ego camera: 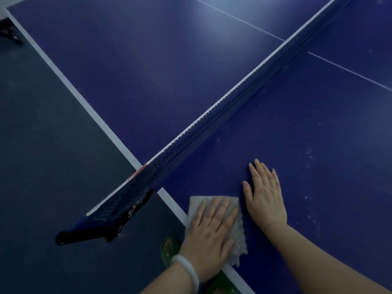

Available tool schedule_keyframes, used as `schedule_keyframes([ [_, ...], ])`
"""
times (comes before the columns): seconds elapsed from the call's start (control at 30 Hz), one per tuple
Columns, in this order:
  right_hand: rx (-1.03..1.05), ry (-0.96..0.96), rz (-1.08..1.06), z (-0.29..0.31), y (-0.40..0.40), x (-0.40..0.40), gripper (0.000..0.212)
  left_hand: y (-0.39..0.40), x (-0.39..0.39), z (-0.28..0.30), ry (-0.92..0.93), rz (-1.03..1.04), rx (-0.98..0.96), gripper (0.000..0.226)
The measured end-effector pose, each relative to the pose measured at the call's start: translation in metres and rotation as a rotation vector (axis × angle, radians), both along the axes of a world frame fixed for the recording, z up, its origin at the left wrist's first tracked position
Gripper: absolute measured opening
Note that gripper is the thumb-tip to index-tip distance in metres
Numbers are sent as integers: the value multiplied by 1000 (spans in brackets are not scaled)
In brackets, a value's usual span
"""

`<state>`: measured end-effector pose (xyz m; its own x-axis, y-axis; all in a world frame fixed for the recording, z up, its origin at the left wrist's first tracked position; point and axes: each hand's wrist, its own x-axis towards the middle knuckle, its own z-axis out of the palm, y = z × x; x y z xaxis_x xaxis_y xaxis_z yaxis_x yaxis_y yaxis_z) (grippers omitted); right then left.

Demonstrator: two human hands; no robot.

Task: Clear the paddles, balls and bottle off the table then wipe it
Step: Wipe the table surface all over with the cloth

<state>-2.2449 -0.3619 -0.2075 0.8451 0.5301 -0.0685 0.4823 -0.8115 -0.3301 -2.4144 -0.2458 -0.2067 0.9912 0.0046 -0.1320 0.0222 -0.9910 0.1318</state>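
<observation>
Dim room, dark floor; the blue table (pixel 275 145) runs away ahead of my fingers, its white edge line passing under my left palm. The net (pixel 212 119) crosses diagonally just beyond my fingertips, its clamp bracket (pixel 101 221) hanging off the table edge to the left of them. My left hand (pixel 212 232) lies flat on the grey cloth (pixel 237 230), fingers straight and slightly spread, pressing it to the surface at the table's edge; a pale bracelet (pixel 188 270) sits on that wrist. My right hand (pixel 265 198) rests just right of the cloth, fingers straight and close together, palm down on bare tabletop, holding nothing. No paddles, balls or bottle in view, so I judge clearing done and wiping under way. The cloth looks soft, light and limp, with a frayed near edge; it should bunch if pushed from one corner, so broad palm pressure over its middle suits it. Pale specks (pixel 311 209) remain right of my right hand. White marks on the bracket and a red label by the net post are illegible.
</observation>
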Motion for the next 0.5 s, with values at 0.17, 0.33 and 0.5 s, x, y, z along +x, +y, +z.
schedule_keyframes([
  [0.17, 9, 17, 5, 4, -1, 0, 59, 43, 20, 1, 38, 263, 37, 66],
  [0.33, 125, 101, 26, 8, -2, 6, 53, 49, 67, 5, 9, 642, -32, 64],
  [0.5, 224, 125, -69, 14, -18, 28, 47, -46, 55, -3, 59, 242, 23, 76],
])
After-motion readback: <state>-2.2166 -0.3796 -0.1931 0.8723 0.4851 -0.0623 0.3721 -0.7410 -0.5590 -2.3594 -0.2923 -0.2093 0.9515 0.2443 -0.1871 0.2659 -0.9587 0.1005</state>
